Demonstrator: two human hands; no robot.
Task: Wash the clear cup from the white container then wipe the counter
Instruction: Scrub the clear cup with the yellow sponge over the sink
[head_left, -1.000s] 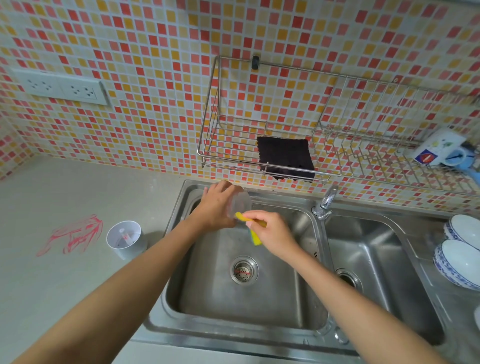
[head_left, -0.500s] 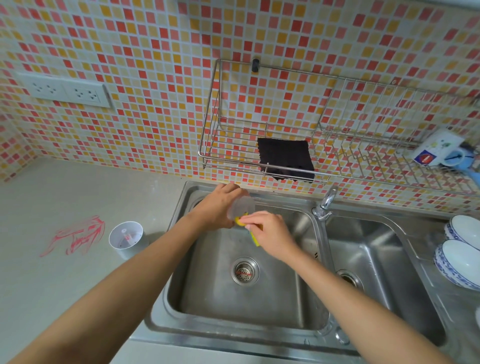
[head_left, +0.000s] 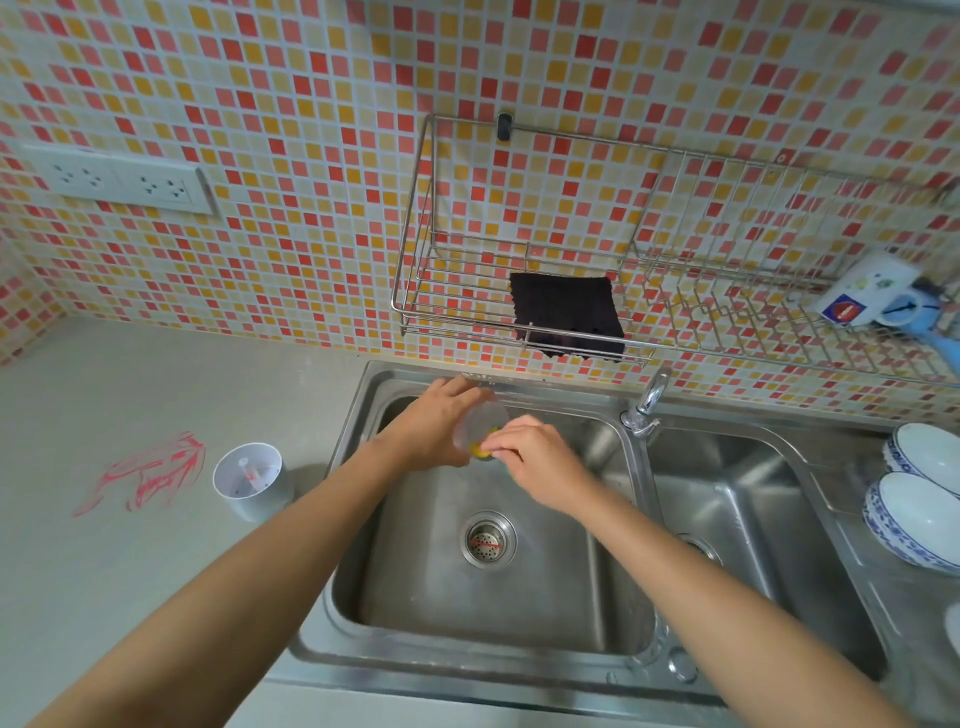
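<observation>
I keep the cup (head_left: 480, 423) over the left basin (head_left: 519, 587) so drips stay in, left hand (head_left: 436, 423) wrapped round it, right hand (head_left: 532, 457) pinching the sponge (head_left: 480, 449) into its mouth; red marks (head_left: 148, 470) await wiping.

A home kitchen: a double-bowl stainless steel sink (head_left: 613, 410) with a faucet (head_left: 649, 402) is set into a grey bench (head_left: 130, 571), backed by a red and yellow mosaic tile wall (head_left: 311, 130) carrying a wire dish rack (head_left: 675, 291), with blue-patterned bowls (head_left: 919, 519) stacked beside the sink.
</observation>
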